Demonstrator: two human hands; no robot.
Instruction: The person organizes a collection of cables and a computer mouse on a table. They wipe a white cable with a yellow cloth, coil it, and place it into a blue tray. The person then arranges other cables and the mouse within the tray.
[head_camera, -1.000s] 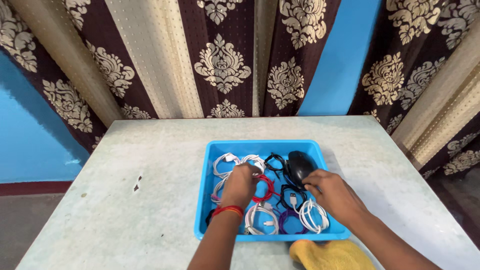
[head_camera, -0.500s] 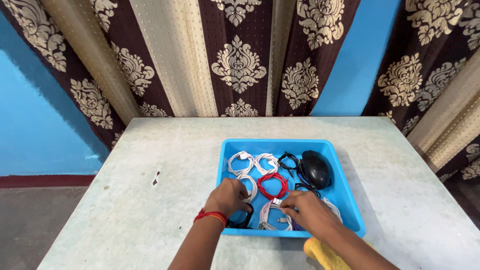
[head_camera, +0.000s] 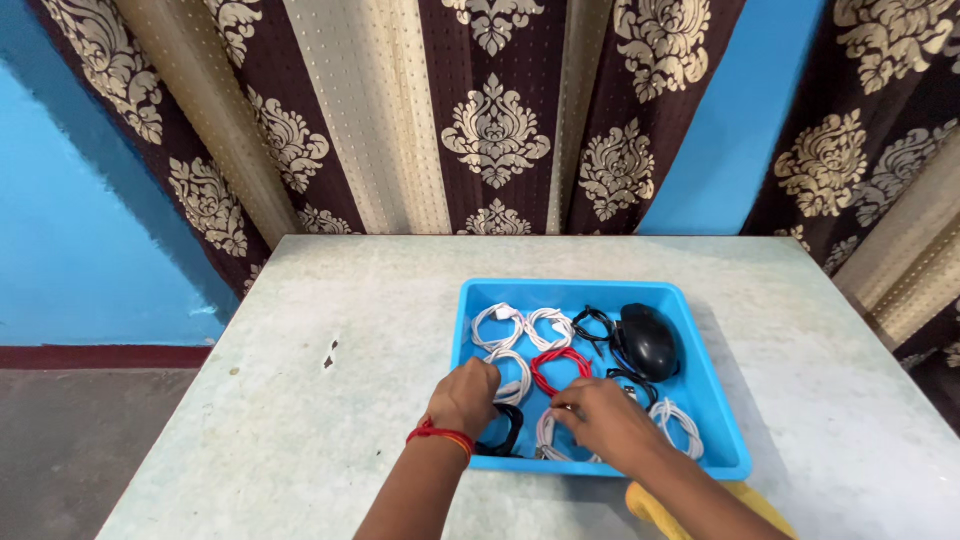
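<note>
Crowding the blue tray (head_camera: 720, 400): coiled cables (head_camera: 520, 327), black mouse (head_camera: 650, 340); both hands' (head_camera: 465, 398) grips seemingly closed, unclear.

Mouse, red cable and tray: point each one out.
Mouse (head_camera: 650, 340), head view, top of its black shell.
Red cable (head_camera: 560, 367), head view, on the coiled loop.
Tray (head_camera: 570, 287), head view, far blue rim.

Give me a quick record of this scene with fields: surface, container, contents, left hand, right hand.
surface: pale stone table
container: blue tray
contents: coiled white cables, red cable, black mouse
left hand: left hand inside the tray, on a black coiled cable
right hand: right hand over the near cables, grip hidden
beside: yellow cloth at the near edge
</note>
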